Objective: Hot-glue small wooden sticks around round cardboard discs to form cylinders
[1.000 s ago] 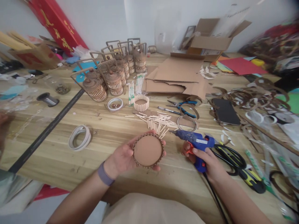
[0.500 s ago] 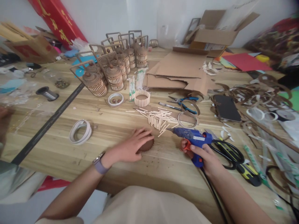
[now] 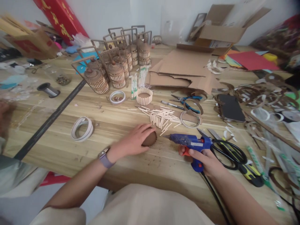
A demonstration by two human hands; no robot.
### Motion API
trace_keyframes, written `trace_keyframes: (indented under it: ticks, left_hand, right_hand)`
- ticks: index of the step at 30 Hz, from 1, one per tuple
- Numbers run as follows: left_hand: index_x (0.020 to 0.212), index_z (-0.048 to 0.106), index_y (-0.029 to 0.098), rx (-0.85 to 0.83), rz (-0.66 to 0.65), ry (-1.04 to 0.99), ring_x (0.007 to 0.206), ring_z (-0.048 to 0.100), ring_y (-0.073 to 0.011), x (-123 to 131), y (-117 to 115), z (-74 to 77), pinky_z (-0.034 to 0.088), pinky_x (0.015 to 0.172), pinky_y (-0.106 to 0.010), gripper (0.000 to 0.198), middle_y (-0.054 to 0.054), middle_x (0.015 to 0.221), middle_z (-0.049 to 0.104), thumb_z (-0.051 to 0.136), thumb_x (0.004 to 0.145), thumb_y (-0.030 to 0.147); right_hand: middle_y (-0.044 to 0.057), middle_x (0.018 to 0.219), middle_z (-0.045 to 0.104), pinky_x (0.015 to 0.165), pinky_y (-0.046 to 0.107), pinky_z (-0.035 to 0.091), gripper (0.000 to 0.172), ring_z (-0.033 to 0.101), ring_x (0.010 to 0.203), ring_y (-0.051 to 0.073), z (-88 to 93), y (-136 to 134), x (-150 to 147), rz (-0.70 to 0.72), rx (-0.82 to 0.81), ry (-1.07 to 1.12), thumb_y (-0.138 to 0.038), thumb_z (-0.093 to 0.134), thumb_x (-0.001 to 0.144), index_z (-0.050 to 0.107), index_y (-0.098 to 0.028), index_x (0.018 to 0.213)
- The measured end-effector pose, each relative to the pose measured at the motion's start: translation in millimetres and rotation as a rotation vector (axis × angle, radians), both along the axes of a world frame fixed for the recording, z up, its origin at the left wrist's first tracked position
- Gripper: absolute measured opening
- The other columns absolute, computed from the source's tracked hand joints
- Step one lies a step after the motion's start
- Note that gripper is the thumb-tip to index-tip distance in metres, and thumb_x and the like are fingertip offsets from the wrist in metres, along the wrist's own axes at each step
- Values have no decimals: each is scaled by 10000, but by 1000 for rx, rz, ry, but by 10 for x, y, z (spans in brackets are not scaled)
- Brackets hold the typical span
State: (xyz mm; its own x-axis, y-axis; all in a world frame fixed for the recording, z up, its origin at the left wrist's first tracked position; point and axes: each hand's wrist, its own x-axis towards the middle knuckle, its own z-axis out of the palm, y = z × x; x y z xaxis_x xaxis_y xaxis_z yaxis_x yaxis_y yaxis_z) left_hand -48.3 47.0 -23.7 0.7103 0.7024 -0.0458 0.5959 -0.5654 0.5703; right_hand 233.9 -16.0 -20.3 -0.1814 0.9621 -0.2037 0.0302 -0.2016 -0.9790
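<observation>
My right hand (image 3: pixel 206 161) is closed around the handle of a blue hot glue gun (image 3: pixel 187 140), with fingers at its orange trigger and the nozzle pointing left. My left hand (image 3: pixel 133 139), a watch on its wrist, spans a round brown cardboard disc (image 3: pixel 151 139) on the table, thumb and fingers at its edge; part of the disc is hidden under the hand. Just beyond the disc lies a pile of short wooden sticks (image 3: pixel 161 117). Behind the pile stands a ring of upright sticks on a round brown base (image 3: pixel 144 97).
Scissors (image 3: pixel 228 154) and a yellow-black utility knife (image 3: pixel 250 175) lie right of the glue gun. Tape rolls (image 3: pixel 82 128), pliers (image 3: pixel 187 100) and a phone (image 3: pixel 231 107) are around. Finished stick-sided baskets (image 3: pixel 117 75) and cardboard (image 3: pixel 178 67) stand behind. Another person's sleeve (image 3: pixel 11 178) shows at left.
The glue gun has moved slightly left and down, its nozzle nearer the disc. My left hand still spans the disc, with more of the disc showing. The view has shifted slightly.
</observation>
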Motion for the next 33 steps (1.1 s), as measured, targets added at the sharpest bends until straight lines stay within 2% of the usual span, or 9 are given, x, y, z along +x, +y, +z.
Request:
trace_keyframes:
  ticks: [3, 5, 10, 13, 18, 23, 27, 30, 33]
  left_hand:
    - [1547, 209, 238, -40, -4, -68, 1501, 182, -361, -86, 52, -34, 249, 1196, -559, 1052, -181, 1637, 149, 828, 697, 190]
    - [1564, 124, 262, -47, 17, -120, 1508, 152, -372, -145, 66, -61, 225, 1203, -571, 1176, -182, 1644, 117, 877, 661, 247]
    - [1568, 92, 266, -34, 75, -147, 1469, 232, -417, -157, 37, -140, 252, 1180, -612, 1302, -198, 1598, 239, 938, 579, 301]
    - [1568, 34, 274, -5, 119, -141, 1432, 293, -428, -99, 9, -176, 276, 1152, -640, 1339, -208, 1563, 294, 938, 581, 308]
    - [1566, 29, 245, 29, 130, -118, 1398, 350, -418, -48, -10, -174, 280, 1147, -630, 1314, -218, 1537, 338, 921, 603, 296]
    - [1563, 113, 251, 0, 106, -139, 1403, 351, -379, -61, -1, -129, 303, 1154, -574, 1141, -174, 1545, 353, 843, 686, 266]
    - [1556, 173, 216, -1, 86, -174, 1400, 365, -358, -60, 14, -127, 308, 1163, -538, 1056, -166, 1534, 382, 794, 702, 210]
    - [1541, 229, 181, -1, 79, -177, 1367, 407, -353, -57, 25, -137, 332, 1152, -521, 1016, -179, 1503, 425, 794, 698, 204]
    - [1540, 244, 208, -6, 70, -174, 1355, 421, -355, -60, 36, -144, 346, 1139, -526, 1014, -169, 1490, 443, 810, 699, 230]
  right_hand:
    - [76, 755, 710, 715, 353, 525, 402, 643, 737, 231, 16, 30, 1, 76, 49, -96, -609, 722, 758, 728, -207, 731]
    - [79, 754, 714, 703, 355, 530, 389, 646, 735, 236, -20, 46, 9, 88, 68, -152, -598, 718, 762, 735, -210, 734]
    - [80, 738, 720, 606, 321, 514, 418, 620, 660, 211, -152, 35, 15, 48, 69, -216, -620, 704, 758, 752, -205, 739]
    - [67, 709, 699, 529, 288, 477, 423, 569, 588, 175, -149, -5, 3, 40, 64, -241, -614, 696, 772, 756, -196, 748]
    - [47, 689, 688, 496, 268, 459, 369, 542, 539, 150, -74, -34, -30, 86, 43, -266, -560, 692, 796, 748, -196, 770]
    - [52, 695, 716, 530, 284, 507, 255, 616, 607, 195, -20, -8, -116, 181, 93, -286, -470, 747, 747, 722, -215, 749]
    - [37, 667, 662, 530, 280, 487, 172, 592, 614, 191, 24, -14, -189, 247, 216, -351, -379, 720, 782, 672, -224, 723]
    - [21, 637, 595, 525, 283, 455, 188, 554, 600, 183, 42, -18, -219, 288, 311, -448, -353, 665, 816, 609, -228, 686]
    - [23, 638, 569, 560, 302, 446, 229, 548, 620, 192, 42, -18, -241, 320, 369, -508, -349, 612, 847, 559, -235, 656]
